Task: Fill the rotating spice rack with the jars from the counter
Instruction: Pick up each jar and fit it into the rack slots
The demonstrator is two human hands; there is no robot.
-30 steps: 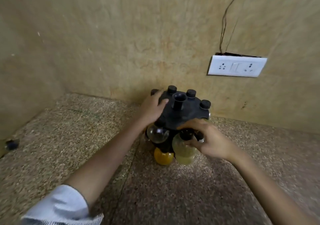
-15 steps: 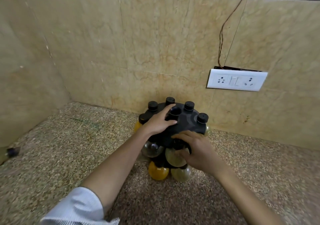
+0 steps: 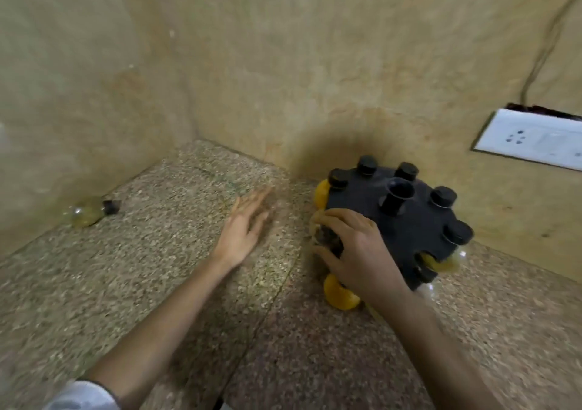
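Observation:
The black rotating spice rack (image 3: 409,220) stands near the back wall at right, with several black-capped jars hung around it. An orange-filled jar (image 3: 340,293) hangs low at its front. My right hand (image 3: 356,252) grips the rack's front left edge, over a jar that it mostly hides. My left hand (image 3: 244,227) hovers flat and open above the counter, left of the rack, fingers stretched toward the corner. One loose jar (image 3: 86,212) with pale yellow contents and a black cap lies on its side by the left wall.
The speckled granite counter (image 3: 189,299) runs into a corner of beige tiled walls. A white socket plate (image 3: 532,140) with a dark cable above it sits on the back wall at right.
My left hand has come off the rack top and swung left over the counter. My right hand has shifted onto the rack's front left edge. The view has turned left, showing the loose jar.

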